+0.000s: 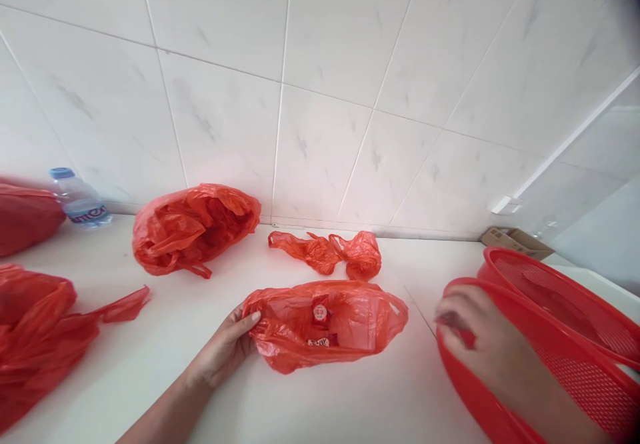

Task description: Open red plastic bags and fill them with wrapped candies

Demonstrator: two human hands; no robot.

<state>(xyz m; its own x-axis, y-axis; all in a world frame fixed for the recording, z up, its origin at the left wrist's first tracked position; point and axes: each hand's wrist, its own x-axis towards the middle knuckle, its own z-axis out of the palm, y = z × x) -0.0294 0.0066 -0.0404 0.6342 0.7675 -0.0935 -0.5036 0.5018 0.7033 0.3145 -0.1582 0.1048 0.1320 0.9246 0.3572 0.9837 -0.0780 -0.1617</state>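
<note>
My left hand (pixel 227 347) grips the left edge of a red plastic bag (pixel 325 324) that lies flat on the white counter (pixel 165 337). A small red packet shows inside the bag. My right hand (pixel 480 337), blurred, rests with its fingers curled over the near rim of a red perforated basket (pixel 575 371) at the right. A second red basket (pixel 565 297) is stacked just behind the first.
A puffed red bag (pixel 193 227) and a small crumpled one (pixel 330 252) lie further back by the tiled wall. More red bags (pixel 35 337) lie at the left with a water bottle (pixel 80 199). A cardboard box (pixel 517 241) sits at the far right.
</note>
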